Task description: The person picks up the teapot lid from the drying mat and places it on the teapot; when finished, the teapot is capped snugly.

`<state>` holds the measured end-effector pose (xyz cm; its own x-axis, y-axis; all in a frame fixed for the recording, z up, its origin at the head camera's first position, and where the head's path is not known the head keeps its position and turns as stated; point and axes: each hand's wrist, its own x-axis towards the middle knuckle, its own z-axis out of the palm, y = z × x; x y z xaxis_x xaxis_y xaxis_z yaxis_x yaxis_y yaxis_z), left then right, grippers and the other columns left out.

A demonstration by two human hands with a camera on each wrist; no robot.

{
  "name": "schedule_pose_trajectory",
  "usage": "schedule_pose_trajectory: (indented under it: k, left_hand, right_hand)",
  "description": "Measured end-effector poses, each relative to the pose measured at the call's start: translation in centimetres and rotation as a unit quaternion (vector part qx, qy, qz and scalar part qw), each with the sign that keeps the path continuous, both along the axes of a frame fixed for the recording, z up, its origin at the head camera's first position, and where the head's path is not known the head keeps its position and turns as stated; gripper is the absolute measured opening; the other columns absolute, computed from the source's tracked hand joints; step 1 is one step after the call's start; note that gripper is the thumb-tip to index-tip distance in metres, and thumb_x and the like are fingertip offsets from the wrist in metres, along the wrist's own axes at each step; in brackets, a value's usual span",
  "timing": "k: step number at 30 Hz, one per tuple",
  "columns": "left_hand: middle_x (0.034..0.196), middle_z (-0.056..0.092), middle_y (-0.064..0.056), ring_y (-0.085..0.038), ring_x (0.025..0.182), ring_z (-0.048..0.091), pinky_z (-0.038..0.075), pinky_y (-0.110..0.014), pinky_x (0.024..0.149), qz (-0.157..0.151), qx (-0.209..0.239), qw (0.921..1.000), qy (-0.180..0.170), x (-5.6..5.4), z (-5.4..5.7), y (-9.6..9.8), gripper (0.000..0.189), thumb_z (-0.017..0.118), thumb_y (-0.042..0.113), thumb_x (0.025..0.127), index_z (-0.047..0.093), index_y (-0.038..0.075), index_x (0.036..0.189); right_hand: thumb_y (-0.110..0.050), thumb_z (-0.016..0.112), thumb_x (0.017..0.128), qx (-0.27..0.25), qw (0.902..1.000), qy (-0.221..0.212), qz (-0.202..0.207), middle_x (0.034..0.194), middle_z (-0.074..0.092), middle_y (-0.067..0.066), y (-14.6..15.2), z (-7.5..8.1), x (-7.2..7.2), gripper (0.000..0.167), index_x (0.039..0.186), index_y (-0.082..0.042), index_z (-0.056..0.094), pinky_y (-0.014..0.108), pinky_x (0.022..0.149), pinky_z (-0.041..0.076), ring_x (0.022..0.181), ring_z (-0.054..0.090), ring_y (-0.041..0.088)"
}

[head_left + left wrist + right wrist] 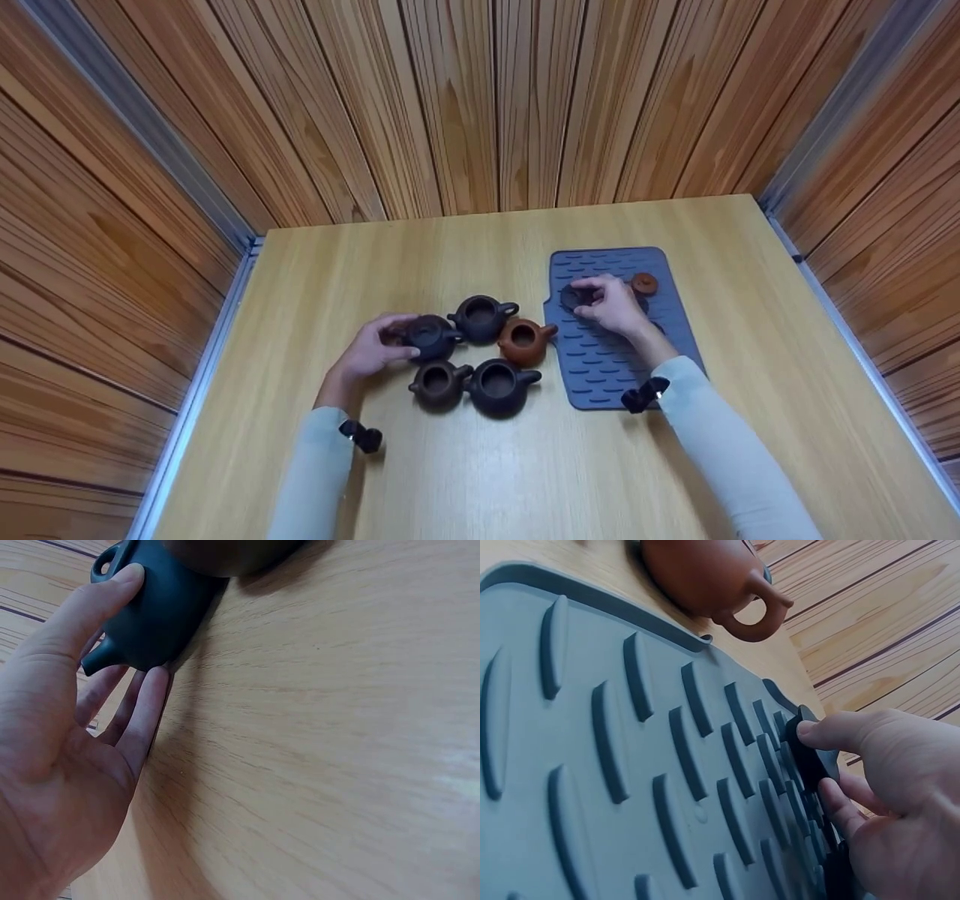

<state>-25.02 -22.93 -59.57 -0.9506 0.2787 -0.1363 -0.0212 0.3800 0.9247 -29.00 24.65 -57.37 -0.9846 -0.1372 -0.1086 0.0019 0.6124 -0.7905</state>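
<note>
My left hand [373, 346] grips a dark blue-black teapot [430, 337] with its lid on, at the left end of a cluster of teapots. In the left wrist view, the thumb lies on that teapot's [161, 607] upper side and the fingers reach under its spout [101, 658]. Over the grey ridged mat [600, 375], my right hand [611, 306] pinches a dark teapot lid [574, 298] between thumb and fingers. The right wrist view shows this lid [806, 750] on edge, close to the mat's ridges. Behind the right hand sits a reddish-brown lid [643, 283].
Lidless teapots stand close together: a black one [481, 319] at the back, an orange-brown one [523, 342] beside the mat, a small brown one [438, 385] and a larger black one [500, 387] in front. Wooden walls [480, 105] surround the table. Dark lids are partly hidden by the right hand.
</note>
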Motion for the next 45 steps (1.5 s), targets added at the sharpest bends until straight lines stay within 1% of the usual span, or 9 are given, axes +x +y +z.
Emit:
schedule_pose_trajectory:
  k: [10, 16, 20, 23, 25, 28, 32, 40, 45]
  left_hand:
    - [0.157, 0.066, -0.019, -0.035, 0.144, 0.060, 0.043, -0.045, 0.125, -0.004, -0.002, 0.9999, 0.010, 0.1, 0.0, 0.1, 0.060, 0.086, 0.004, 0.097, 0.068, 0.007, 0.154]
    - [0.154, 0.067, -0.023, -0.037, 0.145, 0.060, 0.043, -0.041, 0.125, -0.012, -0.009, 0.9996, 0.022, 0.1, 0.0, 0.1, 0.060, 0.086, 0.003, 0.097, 0.067, 0.003, 0.153]
    - [0.154, 0.066, -0.024, -0.039, 0.146, 0.060, 0.043, -0.047, 0.126, -0.012, -0.012, 0.9995, 0.024, 0.0, 0.0, 0.0, 0.060, 0.087, 0.004, 0.096, 0.067, 0.003, 0.153]
    - [0.155, 0.066, -0.023, -0.040, 0.147, 0.059, 0.041, -0.051, 0.128, -0.009, -0.011, 0.9997, 0.020, 0.1, 0.1, 0.0, 0.060, 0.087, 0.004, 0.097, 0.067, 0.003, 0.153]
    - [0.155, 0.066, -0.022, -0.039, 0.147, 0.059, 0.041, -0.050, 0.127, -0.005, -0.011, 0.9998, 0.017, 0.2, 0.1, 0.0, 0.060, 0.086, 0.003, 0.097, 0.067, 0.004, 0.153]
    - [0.155, 0.066, -0.022, -0.039, 0.146, 0.059, 0.041, -0.049, 0.127, -0.005, -0.010, 0.9998, 0.016, 0.2, 0.3, 0.1, 0.060, 0.086, 0.002, 0.097, 0.067, 0.003, 0.153]
    - [0.155, 0.065, -0.024, -0.040, 0.146, 0.060, 0.042, -0.047, 0.127, -0.008, -0.010, 0.9998, 0.018, 0.1, 0.4, 0.3, 0.061, 0.086, 0.002, 0.096, 0.065, 0.002, 0.153]
    - [0.159, 0.062, -0.026, -0.044, 0.147, 0.060, 0.048, -0.050, 0.121, -0.006, -0.009, 0.9999, 0.004, -0.1, 1.5, 0.7, 0.063, 0.084, 0.006, 0.099, 0.062, 0.004, 0.158]
    - [0.166, 0.054, -0.025, -0.048, 0.155, 0.053, 0.046, -0.064, 0.127, 0.008, -0.011, 0.9998, 0.010, -1.0, 2.9, 1.8, 0.067, 0.087, 0.013, 0.098, 0.060, 0.008, 0.160]
  right_hand:
    - [-0.011, 0.082, 0.103, -0.004, 0.9999, 0.014, -0.006, 0.154, 0.062, 0.025, 0.0, -0.2, 0.1, 0.041, 0.143, -0.009, 0.076, 0.055, 0.111, 0.054, 0.134, 0.063, 0.043]
    - [-0.009, 0.084, 0.101, -0.012, 0.9989, 0.041, -0.020, 0.145, 0.072, 0.027, -0.3, -0.4, 0.0, 0.033, 0.133, -0.002, 0.079, 0.028, 0.095, 0.055, 0.124, 0.070, 0.038]
    - [-0.006, 0.084, 0.099, -0.017, 0.9983, 0.037, -0.042, 0.142, 0.075, 0.027, -0.6, -0.5, -0.1, 0.030, 0.128, 0.000, 0.081, 0.014, 0.080, 0.050, 0.114, 0.073, 0.032]
    - [-0.005, 0.082, 0.100, -0.019, 0.9982, 0.031, -0.048, 0.144, 0.075, 0.026, -0.9, -0.6, -0.1, 0.029, 0.128, -0.001, 0.081, 0.022, 0.086, 0.057, 0.117, 0.074, 0.034]
    - [-0.005, 0.080, 0.101, -0.018, 0.9983, 0.029, -0.047, 0.144, 0.075, 0.025, -1.1, -0.7, -0.1, 0.027, 0.128, -0.001, 0.081, 0.034, 0.099, 0.059, 0.126, 0.072, 0.037]
    - [-0.005, 0.077, 0.103, -0.025, 0.9984, 0.023, -0.046, 0.145, 0.074, 0.026, -1.2, -0.8, 0.0, 0.026, 0.128, 0.000, 0.081, 0.053, 0.117, 0.053, 0.140, 0.066, 0.042]
    - [-0.006, 0.075, 0.105, -0.037, 0.9980, 0.011, -0.050, 0.146, 0.074, 0.026, -1.2, -1.1, 0.1, 0.025, 0.128, -0.001, 0.080, 0.060, 0.126, 0.047, 0.146, 0.062, 0.044]
    - [-0.008, 0.074, 0.106, -0.042, 0.9981, -0.003, -0.045, 0.148, 0.073, 0.025, -1.2, -1.2, 0.1, 0.025, 0.130, -0.003, 0.080, 0.058, 0.124, 0.047, 0.146, 0.062, 0.042]
    - [-0.007, 0.076, 0.103, -0.045, 0.9978, 0.014, -0.047, 0.138, 0.078, 0.025, -1.3, -1.0, 0.1, 0.024, 0.127, -0.001, 0.081, 0.038, 0.106, 0.053, 0.129, 0.070, 0.037]
